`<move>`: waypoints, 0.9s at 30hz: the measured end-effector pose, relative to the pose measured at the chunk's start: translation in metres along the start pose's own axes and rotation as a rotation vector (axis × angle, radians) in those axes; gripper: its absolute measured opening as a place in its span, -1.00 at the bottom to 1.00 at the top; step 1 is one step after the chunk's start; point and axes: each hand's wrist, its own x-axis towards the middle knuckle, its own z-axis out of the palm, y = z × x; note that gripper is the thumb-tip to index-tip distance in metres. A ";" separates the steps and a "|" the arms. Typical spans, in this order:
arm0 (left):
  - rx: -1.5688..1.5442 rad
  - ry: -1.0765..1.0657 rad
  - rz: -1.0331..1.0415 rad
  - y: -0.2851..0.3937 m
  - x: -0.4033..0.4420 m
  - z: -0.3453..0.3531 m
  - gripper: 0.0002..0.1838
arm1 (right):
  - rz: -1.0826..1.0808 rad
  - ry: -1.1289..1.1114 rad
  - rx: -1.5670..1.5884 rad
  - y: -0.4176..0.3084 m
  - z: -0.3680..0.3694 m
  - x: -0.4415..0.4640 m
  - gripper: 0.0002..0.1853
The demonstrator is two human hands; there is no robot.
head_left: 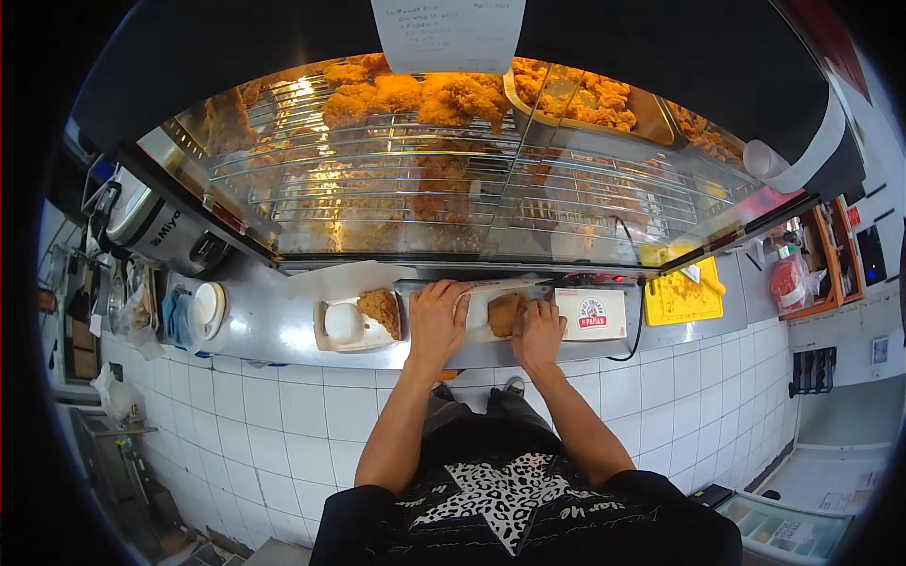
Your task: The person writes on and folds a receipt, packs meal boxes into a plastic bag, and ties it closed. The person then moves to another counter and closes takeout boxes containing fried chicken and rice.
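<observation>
On the steel counter in front of me, an open takeaway box (479, 309) holds a brown piece of fried chicken (503, 315) and something pale beside it. My left hand (438, 321) is closed on the left side of this box, fingers curled at its raised lid. My right hand (540, 335) is bent over the right side, fingertips at the box edge and close to the chicken; part of the grip is hidden. To the left, another open box (360, 344) contains white rice (343, 323) and fried chicken (380, 311). A closed printed box (596, 315) lies to the right.
Behind the counter stands a glass warmer with wire racks (377, 156) and fried chicken (458, 97). A yellow cutting board (684, 296) lies right, past a black cable (639, 325). A rice cooker (160, 222) and white round lid (209, 309) are left.
</observation>
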 end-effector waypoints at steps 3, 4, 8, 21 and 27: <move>-0.001 -0.004 -0.001 -0.001 0.000 -0.001 -0.83 | -0.138 0.190 0.090 -0.008 -0.005 -0.002 -0.64; -0.006 0.002 0.003 -0.003 0.001 0.000 -0.82 | -0.134 0.202 0.091 -0.008 -0.001 -0.001 -0.66; -0.019 -0.030 0.012 -0.003 -0.001 -0.007 -0.80 | -0.116 0.137 0.063 -0.002 0.004 0.004 -0.73; 0.234 0.091 -0.233 -0.026 -0.057 0.048 -0.27 | -0.042 0.172 0.544 -0.009 0.032 0.010 -0.43; -0.336 0.099 -0.501 -0.055 -0.060 0.078 -0.22 | 0.122 -0.155 0.900 0.018 0.056 0.010 -0.36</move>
